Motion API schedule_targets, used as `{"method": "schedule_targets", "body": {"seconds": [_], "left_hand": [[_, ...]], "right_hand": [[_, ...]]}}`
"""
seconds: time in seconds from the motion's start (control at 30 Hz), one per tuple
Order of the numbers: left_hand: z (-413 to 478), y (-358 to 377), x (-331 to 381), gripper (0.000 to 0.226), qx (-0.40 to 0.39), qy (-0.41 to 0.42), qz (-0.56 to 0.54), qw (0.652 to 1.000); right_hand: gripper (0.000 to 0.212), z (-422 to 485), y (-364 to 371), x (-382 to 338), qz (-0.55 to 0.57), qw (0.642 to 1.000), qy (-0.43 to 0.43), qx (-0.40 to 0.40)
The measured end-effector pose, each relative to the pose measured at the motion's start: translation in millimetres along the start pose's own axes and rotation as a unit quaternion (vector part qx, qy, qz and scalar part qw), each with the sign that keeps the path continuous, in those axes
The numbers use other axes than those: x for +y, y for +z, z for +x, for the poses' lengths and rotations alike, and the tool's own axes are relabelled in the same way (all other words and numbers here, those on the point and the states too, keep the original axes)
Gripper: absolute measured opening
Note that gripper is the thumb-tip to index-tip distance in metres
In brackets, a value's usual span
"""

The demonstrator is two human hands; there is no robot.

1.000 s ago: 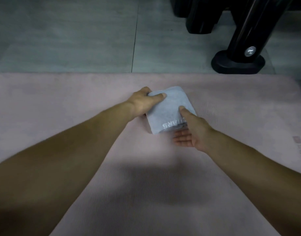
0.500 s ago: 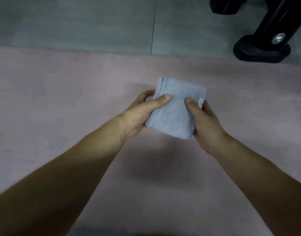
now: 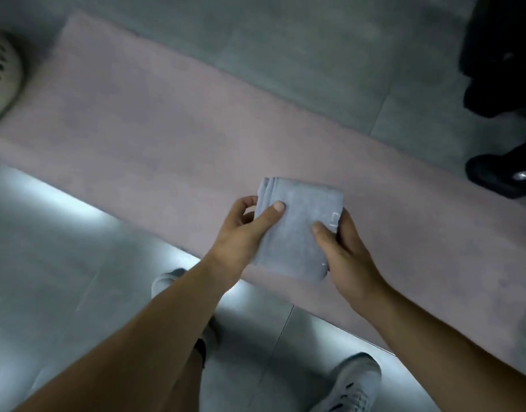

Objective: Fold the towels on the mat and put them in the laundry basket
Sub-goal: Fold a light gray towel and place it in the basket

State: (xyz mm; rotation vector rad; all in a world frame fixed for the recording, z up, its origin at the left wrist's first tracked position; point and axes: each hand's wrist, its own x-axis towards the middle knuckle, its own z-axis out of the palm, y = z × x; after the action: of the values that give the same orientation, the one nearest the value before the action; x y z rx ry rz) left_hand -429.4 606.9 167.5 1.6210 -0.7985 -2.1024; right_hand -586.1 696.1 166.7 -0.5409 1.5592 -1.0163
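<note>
The floor [image 3: 285, 55] is made of big grey tiles. It fills the far side and the near side. A bright patch of light shines on the near tiles, right along the edge of the mat.

One long pink mat [image 3: 137, 129] lies flat on the floor. It runs from the far left to the near right.

At the far right there is one black stand [image 3: 499, 173]. Its foot sits on the floor just past the far edge of the mat, and it has a shiny bolt on it. The rest of it is too dark to make out.

At the far left edge there is one white laundry basket [image 3: 0, 75] with many little holes. Only part of it shows, and it is at the left end of the mat.

Two grey shoes are on the near tiles, the left shoe [image 3: 166, 281] and the right shoe [image 3: 354, 382].

There is one grey towel [image 3: 297, 230]. It is folded into a small thick square. Both hands hold it over the near edge of the mat, well apart from the basket.

The left hand [image 3: 238, 233] grips the towel's left side, thumb on top and fingers curled under. The right hand [image 3: 348, 254] grips the right side the same way.
</note>
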Motion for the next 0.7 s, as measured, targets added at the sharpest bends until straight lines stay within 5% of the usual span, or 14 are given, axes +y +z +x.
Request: {"method": "schedule_targets", "body": {"seconds": [0.5, 0.7], "left_hand": [[-145, -284, 203, 0.041, 0.094, 0.034, -0.050, 0.994], [-144, -407, 280, 0.054, 0.115, 0.055, -0.019, 0.992]], "right_hand": [[0.046, -23, 314, -208, -0.107, 0.986, -0.008, -0.126], [0.033, 10, 451, -247, -0.103, 0.985, -0.022, -0.138]]}}
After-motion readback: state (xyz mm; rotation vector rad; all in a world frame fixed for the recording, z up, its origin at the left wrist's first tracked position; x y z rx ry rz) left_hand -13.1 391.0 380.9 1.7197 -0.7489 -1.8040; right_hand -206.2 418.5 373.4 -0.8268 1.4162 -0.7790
